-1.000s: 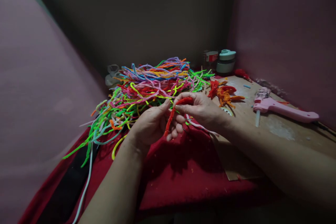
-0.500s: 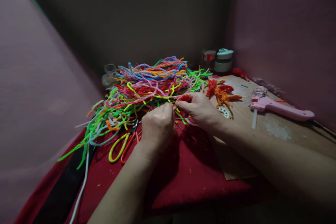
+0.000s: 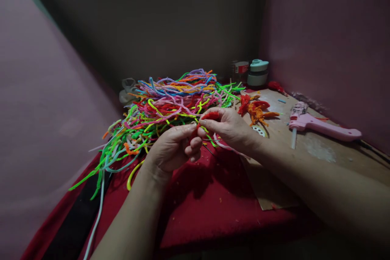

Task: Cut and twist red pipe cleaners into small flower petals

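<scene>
Between my two hands is a red pipe cleaner (image 3: pixel 214 115), bent and partly hidden by fingers. My left hand (image 3: pixel 175 146) pinches its lower end between thumb and forefinger, with the palm turned up and the other fingers curled. Close beside it, my right hand (image 3: pixel 230 126) grips the upper part, its fingertips almost touching the left thumb. Behind both hands lies a large heap of coloured pipe cleaners (image 3: pixel 179 99). A yellow scissor handle (image 3: pixel 132 175) shows past my left forearm; the rest of the scissors is hidden.
On a brown board (image 3: pixel 307 170) at the right lie a pink glue gun (image 3: pixel 324 126), orange and red pipe cleaner pieces (image 3: pixel 258 109) and a white disc with holes (image 3: pixel 258 131). A jar with a pale green lid (image 3: pixel 258 73) stands behind. A red cloth (image 3: pixel 213 211) covers the table.
My left hand has rolled over from knuckles up to palm up and shows its fingers. The left forearm now covers most of the scissors. My right hand stays nearly in place.
</scene>
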Available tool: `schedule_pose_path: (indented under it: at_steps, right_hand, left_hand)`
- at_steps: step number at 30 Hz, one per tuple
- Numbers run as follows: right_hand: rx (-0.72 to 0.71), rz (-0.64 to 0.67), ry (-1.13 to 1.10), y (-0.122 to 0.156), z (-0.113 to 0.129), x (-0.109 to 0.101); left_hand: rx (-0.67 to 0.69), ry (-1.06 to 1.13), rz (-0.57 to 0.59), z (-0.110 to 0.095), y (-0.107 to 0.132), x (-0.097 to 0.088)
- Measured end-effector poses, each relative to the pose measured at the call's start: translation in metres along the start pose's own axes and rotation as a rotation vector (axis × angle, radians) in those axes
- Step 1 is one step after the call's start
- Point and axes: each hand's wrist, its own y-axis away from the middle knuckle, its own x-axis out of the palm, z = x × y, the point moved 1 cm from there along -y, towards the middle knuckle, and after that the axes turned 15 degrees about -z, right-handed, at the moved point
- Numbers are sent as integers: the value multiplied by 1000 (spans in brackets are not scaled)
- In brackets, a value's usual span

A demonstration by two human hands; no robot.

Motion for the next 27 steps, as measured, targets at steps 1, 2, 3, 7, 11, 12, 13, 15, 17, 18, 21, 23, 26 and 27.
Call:
schedule_pose_path:
  at_steps: [1, 2, 3, 7, 11, 12, 13, 15, 17, 18, 21, 23, 26, 27]
  right_hand:
    - [-4, -4, 7, 0, 0, 0]
    - [4, -9, 15, -1, -1, 0]
    - [22, -19, 21, -2, -2, 0]
    - [158, -59, -23, -6, -9, -1]
    - [236, -57, -185, -7, -14, -1]
    - [250, -46, -231, -7, -14, -1]
    - [266, -32, -272, -7, -14, -1]
    - [307, -4, -323, -5, -13, 0]
    - [344, -9, -336, -4, -12, 0]
    - [354, -18, -330, -4, -11, 0]
    - [341, -8, -271, -3, -10, 0]
    - [304, 41, -214, -3, -11, 0]
    - [278, 151, -122, -3, -16, 1]
    - [281, 200, -96, -2, -18, 2]
  left_hand:
    - [24, -40, -13, 0, 1, 1]
    - [66, -114, -39, 0, 1, 2]
    - [135, -223, -87, 1, 1, 2]
    - [594, -786, -405, 4, 1, 9]
    - [558, -795, -415, 7, 1, 15]
    - [492, -722, -380, 7, 1, 16]
    - [436, -651, -346, 7, 2, 17]
    - [373, -542, -288, 5, 3, 19]
    - [342, -498, -240, 3, 5, 20]
    - [327, -509, -217, 1, 6, 19]
    - [302, -628, -139, -4, 7, 14]
    - [347, -636, -204, -7, 6, 10]
    - [471, -492, -377, -7, 4, 8]
    - [489, -452, -389, -6, 3, 10]
